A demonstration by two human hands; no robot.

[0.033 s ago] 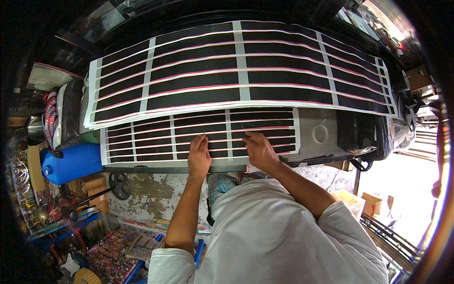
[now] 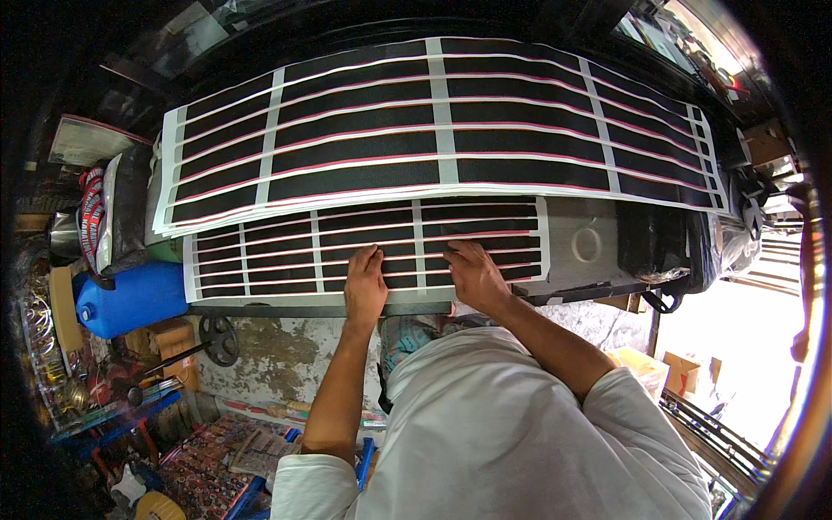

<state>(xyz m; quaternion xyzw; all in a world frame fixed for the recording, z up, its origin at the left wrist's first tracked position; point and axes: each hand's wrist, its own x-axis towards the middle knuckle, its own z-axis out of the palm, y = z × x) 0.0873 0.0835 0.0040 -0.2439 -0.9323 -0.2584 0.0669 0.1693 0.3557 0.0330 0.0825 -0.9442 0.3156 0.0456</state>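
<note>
A black sheet with white and pinkish lines and pale cross bands [image 2: 282, 260] lies flat on the near part of the grey worktop. My left hand [image 2: 366, 282] rests on its middle, fingers bunched together at the tips against one of the lines. A short way to the right, my right hand [image 2: 478, 276] has its fingers curled down in a pinch on the same sheet. What lies right under the fingertips is hidden. Beyond both hands, a stack of larger sheets with the same pattern [image 2: 520, 143] overlaps the far edge of the near one.
A tape-like ring [image 2: 587, 245] lies right of the sheet. Dark bags [image 2: 663, 243] stand at the worktop's right end. Leftward are a blue plastic container [image 2: 134, 299] and a handwheel [image 2: 219, 341]. Cluttered goods [image 2: 212, 459] fill the lower left.
</note>
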